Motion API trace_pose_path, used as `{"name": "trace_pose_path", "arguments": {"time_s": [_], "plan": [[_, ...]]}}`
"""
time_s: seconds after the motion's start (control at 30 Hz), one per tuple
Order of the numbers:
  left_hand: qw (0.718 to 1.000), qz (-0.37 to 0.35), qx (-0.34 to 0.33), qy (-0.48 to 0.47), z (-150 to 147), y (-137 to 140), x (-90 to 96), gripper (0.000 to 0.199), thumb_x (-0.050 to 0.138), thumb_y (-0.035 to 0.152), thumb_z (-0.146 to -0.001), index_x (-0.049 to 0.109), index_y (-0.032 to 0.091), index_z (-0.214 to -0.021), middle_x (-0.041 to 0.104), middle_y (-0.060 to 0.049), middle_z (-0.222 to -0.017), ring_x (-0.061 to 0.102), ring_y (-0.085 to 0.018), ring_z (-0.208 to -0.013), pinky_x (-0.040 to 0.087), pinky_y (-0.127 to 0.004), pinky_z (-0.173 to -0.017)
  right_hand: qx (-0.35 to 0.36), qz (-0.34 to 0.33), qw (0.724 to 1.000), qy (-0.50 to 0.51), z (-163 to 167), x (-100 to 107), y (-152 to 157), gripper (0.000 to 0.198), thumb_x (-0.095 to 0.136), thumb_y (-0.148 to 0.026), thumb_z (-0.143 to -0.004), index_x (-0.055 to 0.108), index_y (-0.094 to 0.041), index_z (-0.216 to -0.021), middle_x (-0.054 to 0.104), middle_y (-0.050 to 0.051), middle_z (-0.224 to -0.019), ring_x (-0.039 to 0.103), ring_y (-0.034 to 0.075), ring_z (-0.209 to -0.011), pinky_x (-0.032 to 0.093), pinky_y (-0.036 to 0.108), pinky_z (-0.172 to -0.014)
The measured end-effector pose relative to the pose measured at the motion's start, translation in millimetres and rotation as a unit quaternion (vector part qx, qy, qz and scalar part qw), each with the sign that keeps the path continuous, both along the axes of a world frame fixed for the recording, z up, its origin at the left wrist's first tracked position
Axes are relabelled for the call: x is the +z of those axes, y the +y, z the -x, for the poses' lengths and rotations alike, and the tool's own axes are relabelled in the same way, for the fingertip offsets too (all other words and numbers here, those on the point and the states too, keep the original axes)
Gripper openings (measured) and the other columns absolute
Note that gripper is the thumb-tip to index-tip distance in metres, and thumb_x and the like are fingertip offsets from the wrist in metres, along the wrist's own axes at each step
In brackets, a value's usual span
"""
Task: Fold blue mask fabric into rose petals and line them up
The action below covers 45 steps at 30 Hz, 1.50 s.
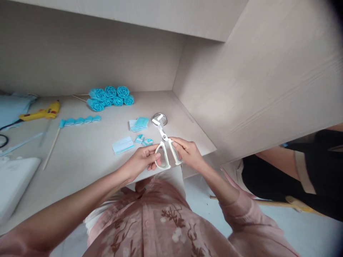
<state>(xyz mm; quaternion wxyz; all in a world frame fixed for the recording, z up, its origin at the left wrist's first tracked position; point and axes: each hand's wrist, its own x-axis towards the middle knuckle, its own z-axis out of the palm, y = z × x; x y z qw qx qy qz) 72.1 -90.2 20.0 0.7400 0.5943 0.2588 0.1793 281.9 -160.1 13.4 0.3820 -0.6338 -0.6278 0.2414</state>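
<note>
Both of my hands hold a pair of scissors with white handles (pixel 166 157) over the table's front edge. My left hand (pixel 146 158) grips the left handle loop, and my right hand (pixel 187 151) grips the right one. The handles are a little apart, and the blades point away from me. Beyond the blade tips lies a round metal dish or lid (pixel 164 117). Just left of the scissors are small blue-and-white folded pieces (pixel 144 139). A flat white-and-blue piece (pixel 123 145) and a small stack of blue pieces (pixel 138 124) lie nearby.
Blue rolled flowers (pixel 110 97) on sticks are bunched at the back. A stick with a blue scalloped strip (pixel 80 121) lies left of the middle. Further left are a yellow glue gun (pixel 49 111) and a white box-like object (pixel 20 182). A panel (pixel 241 89) bounds the right side.
</note>
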Motion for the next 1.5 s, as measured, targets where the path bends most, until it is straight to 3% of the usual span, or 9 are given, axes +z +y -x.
{"name": "trace_pose_path", "arguments": {"time_s": [0.13,0.3,0.47,0.57,0.8,0.93,1.1,1.23,1.5], "plan": [[1.000,0.003,-0.020,0.008,1.0,8.7,-1.1,0.039,0.068,0.053,-0.082,0.069,0.018,-0.098,0.059,0.001,-0.070,0.047,-0.008,-0.055,0.031,-0.023,-0.052,0.009,0.010,1.000,-0.003,-11.0,5.1,5.7,0.040,0.048,-0.047,-0.097,0.072,-0.025,-0.120,0.062,-0.001,-0.063,0.050,0.012,-0.050,0.042,0.025,-0.054],[0.997,-0.015,-0.060,0.050,-2.9,37.7,-2.8,0.051,0.065,0.054,-0.083,0.068,0.019,-0.121,0.062,0.000,-0.073,0.046,-0.008,-0.053,0.034,-0.022,-0.050,0.026,0.044,0.998,0.033,-36.5,4.3,26.7,0.037,0.057,-0.048,-0.090,0.077,-0.023,-0.109,0.067,0.000,-0.069,0.047,0.011,-0.050,0.039,0.025,-0.050],[0.982,-0.163,0.055,0.078,-4.7,67.5,-3.6,0.061,0.058,0.055,-0.085,0.061,0.016,-0.132,0.068,-0.013,-0.112,0.059,-0.014,-0.070,0.049,-0.027,-0.059,-0.029,0.052,0.998,0.035,-66.8,-14.0,57.5,0.046,0.056,-0.049,-0.087,0.076,-0.016,-0.111,0.052,-0.004,-0.051,0.044,0.010,-0.048,0.036,0.024,-0.051],[0.968,-0.217,0.099,0.072,4.9,79.0,0.4,0.060,0.060,0.052,-0.083,0.062,0.013,-0.129,0.066,-0.015,-0.121,0.062,-0.017,-0.080,0.053,-0.029,-0.064,-0.024,0.073,0.997,0.014,-79.0,-25.8,77.0,0.048,0.056,-0.052,-0.087,0.076,-0.016,-0.110,0.049,-0.005,-0.049,0.043,0.010,-0.049,0.035,0.024,-0.051],[0.947,-0.230,0.209,0.077,39.9,92.6,3.5,0.047,0.062,0.048,-0.083,0.069,0.015,-0.116,0.070,-0.012,-0.112,0.063,-0.017,-0.081,0.054,-0.030,-0.065,0.009,0.068,0.995,-0.068,-82.1,-37.2,100.4,0.043,0.056,-0.052,-0.089,0.079,-0.018,-0.101,0.063,-0.001,-0.061,0.051,0.013,-0.058,0.036,0.025,-0.057],[0.940,-0.214,0.252,0.082,54.3,97.1,-6.5,0.043,0.064,0.047,-0.081,0.070,0.015,-0.109,0.071,-0.010,-0.107,0.061,-0.015,-0.076,0.051,-0.027,-0.064,-0.009,-0.018,0.990,-0.141,-78.8,-43.6,98.1,0.044,0.051,-0.050,-0.094,0.077,-0.018,-0.080,0.068,0.004,-0.074,0.057,0.016,-0.070,0.040,0.028,-0.067],[0.920,-0.199,0.322,0.098,67.4,105.2,-18.2,0.035,0.069,0.041,-0.074,0.071,0.016,-0.098,0.068,-0.003,-0.083,0.053,-0.011,-0.061,0.045,-0.024,-0.059,-0.086,-0.131,0.985,-0.076,-80.6,-50.2,96.3,0.047,0.044,-0.051,-0.097,0.074,-0.020,-0.079,0.071,0.007,-0.089,0.064,0.019,-0.088,0.046,0.031,-0.083],[0.892,-0.215,0.384,0.102,74.4,111.2,-28.4,0.023,0.070,0.039,-0.071,0.068,0.018,-0.080,0.054,0.003,-0.059,0.045,-0.011,-0.055,0.038,-0.024,-0.055,-0.130,-0.125,0.983,-0.039,-84.5,-52.2,96.8,0.052,0.042,-0.055,-0.096,0.074,-0.019,-0.077,0.071,0.007,-0.082,0.064,0.019,-0.082,0.046,0.031,-0.080],[0.888,-0.217,0.401,0.070,78.6,109.0,-38.5,0.022,0.063,0.040,-0.082,0.067,0.019,-0.077,0.052,0.002,-0.058,0.043,-0.010,-0.055,0.036,-0.024,-0.053,-0.169,-0.123,0.977,-0.037,-85.2,-53.7,96.3,0.052,0.044,-0.055,-0.096,0.075,-0.017,-0.078,0.069,0.006,-0.076,0.064,0.019,-0.076,0.046,0.031,-0.076]]}}
